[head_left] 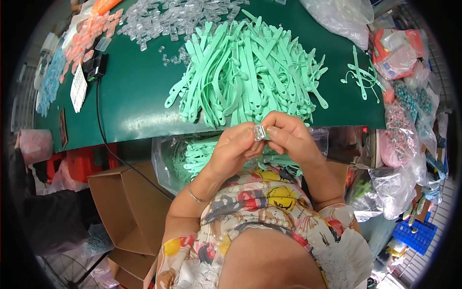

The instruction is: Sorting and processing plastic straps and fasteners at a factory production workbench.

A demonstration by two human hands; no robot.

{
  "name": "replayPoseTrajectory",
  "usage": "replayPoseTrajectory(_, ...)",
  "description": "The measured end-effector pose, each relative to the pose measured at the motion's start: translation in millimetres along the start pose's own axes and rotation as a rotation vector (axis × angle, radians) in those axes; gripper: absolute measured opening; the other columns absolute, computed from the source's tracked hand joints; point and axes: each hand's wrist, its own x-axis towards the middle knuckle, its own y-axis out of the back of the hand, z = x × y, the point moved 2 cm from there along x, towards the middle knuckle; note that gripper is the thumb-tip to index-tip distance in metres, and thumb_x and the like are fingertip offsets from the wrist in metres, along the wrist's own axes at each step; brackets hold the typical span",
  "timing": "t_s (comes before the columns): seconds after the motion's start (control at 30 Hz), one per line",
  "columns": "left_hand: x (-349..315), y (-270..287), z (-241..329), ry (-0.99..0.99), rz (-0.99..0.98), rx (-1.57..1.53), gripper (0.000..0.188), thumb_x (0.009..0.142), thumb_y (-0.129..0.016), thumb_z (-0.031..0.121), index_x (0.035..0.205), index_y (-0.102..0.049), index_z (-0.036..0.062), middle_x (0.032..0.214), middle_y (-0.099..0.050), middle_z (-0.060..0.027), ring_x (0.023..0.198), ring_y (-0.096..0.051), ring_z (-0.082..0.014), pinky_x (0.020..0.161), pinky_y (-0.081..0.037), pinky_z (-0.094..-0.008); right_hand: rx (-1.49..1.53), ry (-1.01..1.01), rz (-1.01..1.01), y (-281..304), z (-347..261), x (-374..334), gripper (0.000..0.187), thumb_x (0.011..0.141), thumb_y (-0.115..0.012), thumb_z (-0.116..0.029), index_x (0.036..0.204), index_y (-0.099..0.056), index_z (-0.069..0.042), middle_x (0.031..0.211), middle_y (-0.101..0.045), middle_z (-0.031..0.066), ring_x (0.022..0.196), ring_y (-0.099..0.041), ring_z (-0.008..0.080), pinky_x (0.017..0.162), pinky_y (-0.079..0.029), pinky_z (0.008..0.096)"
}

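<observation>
Along the table's (134, 115) left edge lay small pale-blue plastic pieces (48, 91), then small coral-orange plastic pieces (89, 38) toward the far left corner. Inward of these stood a black boxy device with a cable (96, 67). A heap of clear, glossy plastic blocks (168, 19) lay by the far edge. The left hand (233, 147), just off the near edge, was closed to a pinch, thumb and fingers on one side of a clear, rectangular plastic piece (260, 132). Behind it, a mound of slender mint-green plastic strips (250, 72) reached almost to that edge. The right hand (294, 139) pinched the piece's opposite side; whether it also gripped a strip, I could not tell. A few loose mint-green strips (361, 74) lay near the right edge.

Handling, as judged: the piece looked light, stiff and slippery, and might crack under force; its opposite side edges offered the surest hold. The strips appeared light and flexible.
</observation>
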Motion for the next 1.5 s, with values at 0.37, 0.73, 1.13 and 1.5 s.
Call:
replayPoseTrajectory(0.37, -9, 0, 10, -0.084, 0.104, 0.592, 0.017, 0.086, -0.052, 0.015, 0.093, -0.051, -0.0003, 0.080, -0.053, -0.0002, 0.075, -0.045, -0.0065, 0.066, -0.038, -0.0212, -0.832, 0.604, 0.138, 0, -12, -9, 0.009, 0.084, -0.052, -0.010, 0.084, -0.052, -0.001, 0.086, -0.049, 0.0055, 0.074, -0.047, 0.0108, 0.061, -0.039, 0.0249)
replayPoseTrajectory(0.73, -16, -2, 29, 0.079, 0.076, 0.295, 0.017, 0.088, -0.047, 0.015, 0.099, -0.051, 0.0035, 0.084, -0.052, 0.0006, 0.072, -0.047, -0.0057, 0.060, -0.037, -0.0194, -0.555, 0.335, 0.221, -3, -4, -3, 0.016, 0.070, -0.065, -0.001, 0.083, -0.056, -0.001, 0.090, -0.050, 0.0052, 0.069, -0.047, 0.0117, 0.062, -0.039, 0.0220)
replayPoseTrajectory(1.13, -18, 7, 21, 0.080, 0.036, -0.061, 0.013, 0.085, -0.052, 0.016, 0.080, -0.048, 0.0047, 0.072, -0.051, -0.0023, 0.065, -0.046, -0.0086, 0.058, -0.038, -0.0218, -0.638, 0.439, 0.082, -7, 1, -2, 0.026, 0.066, -0.068, -0.002, 0.090, -0.059, -0.001, 0.075, -0.055, 0.0075, 0.065, -0.052, 0.0160, 0.058, -0.041, 0.0252)
replayPoseTrajectory(1.5, -21, 7, 18, 0.131, 0.085, -0.140, 0.009, 0.080, -0.054, 0.009, 0.076, -0.049, 0.0036, 0.076, -0.051, -0.0035, 0.064, -0.047, -0.0108, 0.060, -0.039, -0.0231, -0.459, 0.402, 0.074, -9, 11, -4, 0.022, 0.070, -0.067, -0.006, 0.090, -0.058, -0.001, 0.077, -0.055, 0.0066, 0.069, -0.052, 0.0149, 0.061, -0.041, 0.0245)
